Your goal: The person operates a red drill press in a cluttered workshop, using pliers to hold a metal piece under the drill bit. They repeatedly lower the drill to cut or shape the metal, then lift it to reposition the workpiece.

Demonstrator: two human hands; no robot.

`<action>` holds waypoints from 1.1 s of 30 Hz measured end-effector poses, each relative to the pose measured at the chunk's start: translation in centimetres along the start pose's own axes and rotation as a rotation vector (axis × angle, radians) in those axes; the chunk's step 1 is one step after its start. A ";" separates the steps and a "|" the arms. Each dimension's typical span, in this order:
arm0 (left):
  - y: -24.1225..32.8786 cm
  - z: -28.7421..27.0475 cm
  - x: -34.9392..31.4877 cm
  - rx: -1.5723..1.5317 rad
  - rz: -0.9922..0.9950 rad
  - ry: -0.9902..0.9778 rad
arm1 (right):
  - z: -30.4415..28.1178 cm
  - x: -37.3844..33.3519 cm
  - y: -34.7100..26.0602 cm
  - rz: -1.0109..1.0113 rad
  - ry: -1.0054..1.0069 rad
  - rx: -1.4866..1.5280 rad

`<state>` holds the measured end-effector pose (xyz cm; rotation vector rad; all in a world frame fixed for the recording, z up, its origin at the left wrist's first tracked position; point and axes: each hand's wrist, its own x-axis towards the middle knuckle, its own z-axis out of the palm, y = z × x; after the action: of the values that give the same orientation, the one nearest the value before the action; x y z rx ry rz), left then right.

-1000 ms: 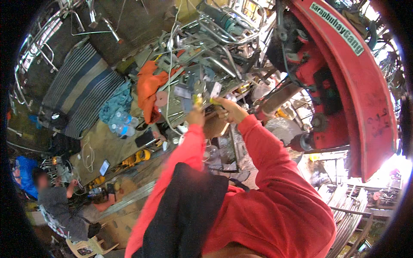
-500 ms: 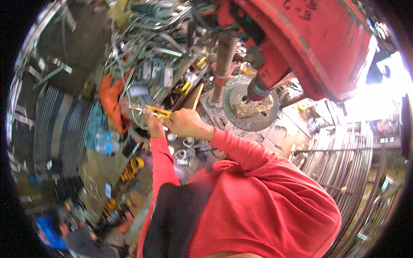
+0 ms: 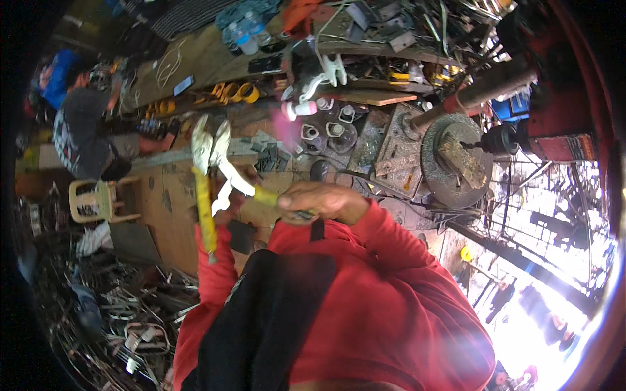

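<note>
I hold a pair of pliers [image 3: 220,148] with metal jaws and yellow handles, its jaws pointing up and away from me. My right hand [image 3: 326,199] is wrapped round one handle, in front of my chest. My left hand [image 3: 225,207] is behind the tool, against its middle, with its fingers partly hidden. The handles are spread wide, and the other one slants down across my left sleeve. To the right of my hands is a drill press chuck with a bit [image 3: 499,140] above a round table [image 3: 433,179]. A rough block [image 3: 462,159] lies on that table.
Several plastic jugs [image 3: 336,137] stand beyond my hands, beside the press base [image 3: 398,176]. A workbench [image 3: 153,78] with bottles [image 3: 244,40] and yellow tools [image 3: 235,92] is farther off. A plastic chair [image 3: 94,201] stands left, near a crouching person [image 3: 88,130]. Metal scrap [image 3: 130,313] lies lower left.
My view has turned, so the press and bench now appear elsewhere. The pliers' handles are spread farther apart, and the jaws now point upward rather than left.
</note>
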<state>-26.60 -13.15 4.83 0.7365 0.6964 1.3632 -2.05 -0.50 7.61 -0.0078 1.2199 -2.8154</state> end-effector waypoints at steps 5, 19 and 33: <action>-1.2 2.1 -9.3 -0.373 0.096 0.211 | -0.4 5.9 5.9 0.239 0.080 -0.390; -3.2 -18.6 -24.2 -0.943 0.060 1.026 | -3.4 25.3 17.9 0.498 0.142 -0.987; 12.3 -50.6 -24.7 -3.239 -0.103 1.045 | -8.0 47.4 17.0 0.579 0.465 -1.169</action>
<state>-76.44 -34.04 -15.22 2.9764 1.3803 -1.0079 -48.50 -9.51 -11.44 0.7912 2.2766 -1.3577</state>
